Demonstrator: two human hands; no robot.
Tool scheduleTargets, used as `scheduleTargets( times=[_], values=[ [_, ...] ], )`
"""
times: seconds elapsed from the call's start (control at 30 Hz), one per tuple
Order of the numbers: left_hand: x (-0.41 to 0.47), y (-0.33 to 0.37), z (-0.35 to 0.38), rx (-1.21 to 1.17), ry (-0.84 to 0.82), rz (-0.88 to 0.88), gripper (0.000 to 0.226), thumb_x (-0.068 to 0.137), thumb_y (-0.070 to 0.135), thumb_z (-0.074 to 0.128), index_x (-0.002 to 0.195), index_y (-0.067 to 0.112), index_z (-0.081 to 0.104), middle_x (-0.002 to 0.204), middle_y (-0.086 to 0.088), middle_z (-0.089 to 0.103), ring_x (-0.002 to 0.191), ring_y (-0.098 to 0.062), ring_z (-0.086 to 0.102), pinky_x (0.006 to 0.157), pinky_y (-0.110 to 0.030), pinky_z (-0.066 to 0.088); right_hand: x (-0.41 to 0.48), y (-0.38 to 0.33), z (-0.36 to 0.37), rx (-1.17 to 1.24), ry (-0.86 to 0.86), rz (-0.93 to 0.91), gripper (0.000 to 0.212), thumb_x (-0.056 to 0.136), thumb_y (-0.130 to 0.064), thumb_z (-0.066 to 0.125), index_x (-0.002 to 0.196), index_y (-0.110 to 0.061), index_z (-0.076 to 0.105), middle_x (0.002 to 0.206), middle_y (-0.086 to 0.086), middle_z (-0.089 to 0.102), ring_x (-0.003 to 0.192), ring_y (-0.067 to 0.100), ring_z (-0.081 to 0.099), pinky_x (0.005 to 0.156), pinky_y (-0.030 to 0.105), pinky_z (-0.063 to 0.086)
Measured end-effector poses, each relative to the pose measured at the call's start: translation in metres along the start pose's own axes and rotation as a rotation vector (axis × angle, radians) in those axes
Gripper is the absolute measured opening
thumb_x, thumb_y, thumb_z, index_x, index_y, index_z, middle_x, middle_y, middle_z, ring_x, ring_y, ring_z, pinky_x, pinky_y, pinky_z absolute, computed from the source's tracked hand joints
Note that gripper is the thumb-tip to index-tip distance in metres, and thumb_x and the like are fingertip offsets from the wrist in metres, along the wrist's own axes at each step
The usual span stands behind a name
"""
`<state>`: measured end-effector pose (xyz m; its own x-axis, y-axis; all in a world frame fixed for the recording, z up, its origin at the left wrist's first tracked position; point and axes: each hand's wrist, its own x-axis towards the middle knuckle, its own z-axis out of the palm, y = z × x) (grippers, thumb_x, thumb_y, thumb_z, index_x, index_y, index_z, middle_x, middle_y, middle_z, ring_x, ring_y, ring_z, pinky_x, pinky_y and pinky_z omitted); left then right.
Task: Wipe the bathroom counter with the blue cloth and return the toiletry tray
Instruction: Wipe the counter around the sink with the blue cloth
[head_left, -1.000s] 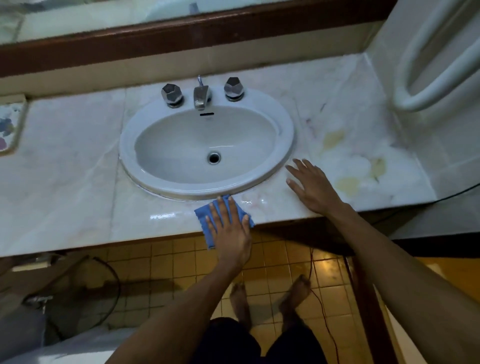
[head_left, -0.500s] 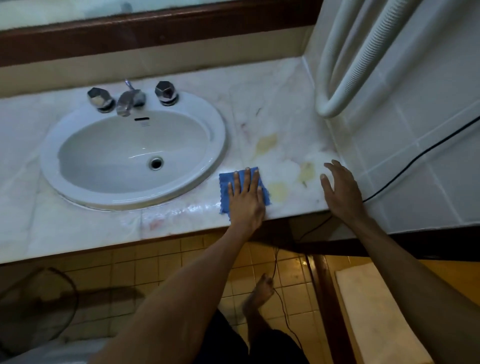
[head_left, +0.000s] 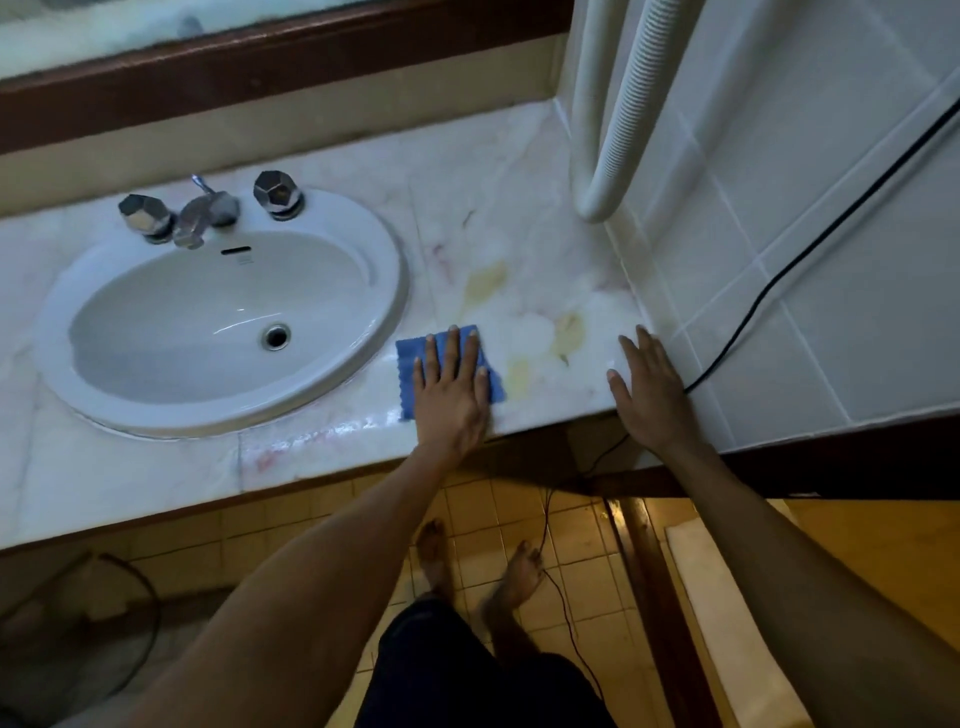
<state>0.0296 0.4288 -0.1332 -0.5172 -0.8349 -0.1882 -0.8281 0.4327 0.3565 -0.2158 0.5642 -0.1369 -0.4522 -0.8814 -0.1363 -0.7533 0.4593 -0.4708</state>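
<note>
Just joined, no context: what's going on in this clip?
A person is wiping a marble bathroom counter. The left hand presses a blue cloth flat just right of the sink. The right hand rests flat near the tiled wall. Yellowish stains lie between the hands. No toiletry tray in view.

Bare counter (head_left: 519, 234) behind cloth (head_left: 410, 358); tiled wall (head_left: 779, 291), hanging hose (head_left: 623, 130) block right.

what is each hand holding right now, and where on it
Nothing is gripped. The left hand presses flat on the middle of the blue cloth; the right hand lies open on the bare counter.
</note>
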Motion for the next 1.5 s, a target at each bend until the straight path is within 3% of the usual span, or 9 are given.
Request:
scheduleTargets(
  times=[0.13,0.27,0.4,0.57,0.8,0.97,1.17,1.3,1.5],
  values=[
    [-0.006,0.057,0.024,0.020,-0.106,0.269,0.057,0.107,0.047,0.012,0.160,0.032,-0.002,0.169,0.003,-0.009,0.154,-0.024,-0.018,0.126,-0.050,-0.001,-0.002,0.004,-0.004,0.033,-0.017,-0.012,0.055,0.103,-0.029,0.044,0.153,-0.012,0.030,0.165,0.010,0.016,0.152,0.026,0.011,0.123,0.045,0.017],
    [-0.014,0.009,0.011,0.130,-0.113,0.501,0.056,0.108,0.045,0.016,0.160,0.034,0.001,0.169,0.005,-0.004,0.155,-0.020,-0.012,0.126,-0.047,0.001,-0.004,0.005,-0.008,0.079,-0.018,-0.020,0.053,0.103,-0.026,0.044,0.152,-0.012,0.032,0.165,0.009,0.016,0.152,0.026,0.011,0.123,0.044,0.016],
    [-0.007,-0.048,-0.021,0.157,-0.108,0.378,0.055,0.107,0.047,0.013,0.160,0.037,-0.001,0.169,0.008,-0.005,0.155,-0.018,-0.012,0.126,-0.050,0.005,-0.013,0.005,-0.008,0.082,-0.021,-0.013,0.051,0.104,-0.027,0.041,0.153,-0.016,0.030,0.165,0.005,0.014,0.153,0.022,0.008,0.122,0.043,0.017],
    [-0.005,0.010,0.003,0.081,-0.035,0.116,0.059,0.106,0.049,0.010,0.160,0.031,-0.004,0.168,0.003,-0.012,0.154,-0.025,-0.016,0.125,-0.051,-0.001,-0.016,0.005,-0.011,0.100,-0.030,0.006,0.051,0.104,-0.025,0.041,0.153,-0.018,0.031,0.166,0.002,0.014,0.153,0.020,0.008,0.122,0.042,0.018],
    [-0.025,0.012,0.007,0.135,-0.172,0.531,0.057,0.108,0.048,0.017,0.159,0.037,-0.006,0.168,0.008,-0.009,0.154,-0.017,-0.018,0.126,-0.047,-0.003,-0.020,0.003,-0.016,0.110,-0.040,0.037,0.047,0.104,-0.017,0.036,0.151,-0.015,0.034,0.165,0.002,0.017,0.152,0.019,0.011,0.122,0.042,0.021],
    [0.006,-0.011,-0.012,0.065,-0.102,0.364,0.054,0.109,0.045,0.017,0.159,0.039,-0.002,0.168,0.010,-0.008,0.154,-0.017,-0.016,0.125,-0.043,-0.005,-0.038,0.001,-0.016,0.089,0.010,0.059,0.047,0.103,-0.011,0.038,0.150,-0.010,0.036,0.163,0.005,0.021,0.151,0.019,0.016,0.120,0.039,0.026],
    [0.072,0.090,0.009,-0.112,-0.128,0.219,0.051,0.110,0.037,0.021,0.160,0.028,0.018,0.169,0.001,0.008,0.156,-0.028,-0.004,0.124,-0.050,-0.001,-0.051,-0.001,-0.017,0.085,0.036,0.116,0.048,0.101,-0.007,0.042,0.149,-0.005,0.038,0.161,0.010,0.027,0.150,0.022,0.023,0.120,0.042,0.029],
    [0.053,0.119,0.031,0.015,-0.212,0.463,0.054,0.109,0.043,0.019,0.161,0.032,0.011,0.169,0.003,0.001,0.155,-0.025,-0.009,0.125,-0.050,-0.001,-0.055,-0.005,-0.018,0.076,0.090,0.154,0.044,0.099,-0.007,0.046,0.142,-0.004,0.048,0.156,0.011,0.036,0.146,0.023,0.032,0.118,0.038,0.031],
    [0.053,0.028,0.000,0.230,-0.219,0.758,0.055,0.106,0.049,0.011,0.159,0.040,-0.001,0.168,0.009,-0.004,0.155,-0.017,-0.012,0.126,-0.044,-0.003,-0.058,-0.009,-0.023,0.078,0.102,0.205,0.039,0.097,-0.006,0.047,0.136,-0.002,0.055,0.153,0.010,0.042,0.143,0.024,0.036,0.117,0.036,0.033]
  ],
)
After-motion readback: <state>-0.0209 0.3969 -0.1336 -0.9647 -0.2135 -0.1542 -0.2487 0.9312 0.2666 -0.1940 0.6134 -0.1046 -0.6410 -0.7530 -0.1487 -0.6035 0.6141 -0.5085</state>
